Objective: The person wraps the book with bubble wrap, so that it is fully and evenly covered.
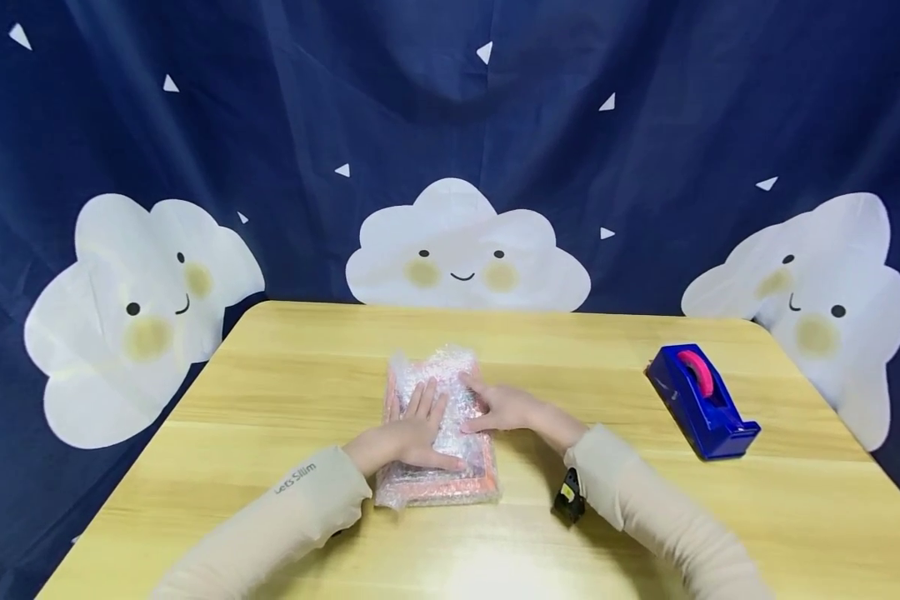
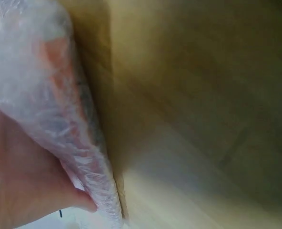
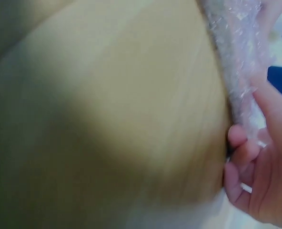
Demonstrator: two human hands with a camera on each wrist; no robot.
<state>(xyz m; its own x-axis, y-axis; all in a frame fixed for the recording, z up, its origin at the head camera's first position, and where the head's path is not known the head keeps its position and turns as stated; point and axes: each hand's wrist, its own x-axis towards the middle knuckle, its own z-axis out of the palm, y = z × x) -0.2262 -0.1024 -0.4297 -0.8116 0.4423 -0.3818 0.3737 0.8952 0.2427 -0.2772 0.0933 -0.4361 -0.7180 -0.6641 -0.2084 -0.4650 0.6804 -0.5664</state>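
A flat rectangular item (image 1: pixel 487 482) with an orange border, like a picture frame, lies on the table inside clear bubble wrap (image 1: pixel 453 360). My left hand (image 1: pixel 414 435) rests flat across its top with spread fingers; in the left wrist view, the thumb lies along the wrapped edge. At the item's right side is my right hand (image 1: pixel 512 407), its thumb and a finger on the bubble wrap. The right wrist view shows that hand's other fingers (image 3: pixel 246 151) curled against the side edge, so it holds the wrap there. My palms hide part of the item.
A blue tape dispenser (image 1: pixel 693 404) with a pink roll (image 1: pixel 696 372) stands on the right of the wooden table (image 1: pixel 270 375). Behind the table hangs a dark blue curtain (image 1: pixel 420 100) with cloud faces. A small black device (image 1: pixel 568 498) sits under my right wrist.
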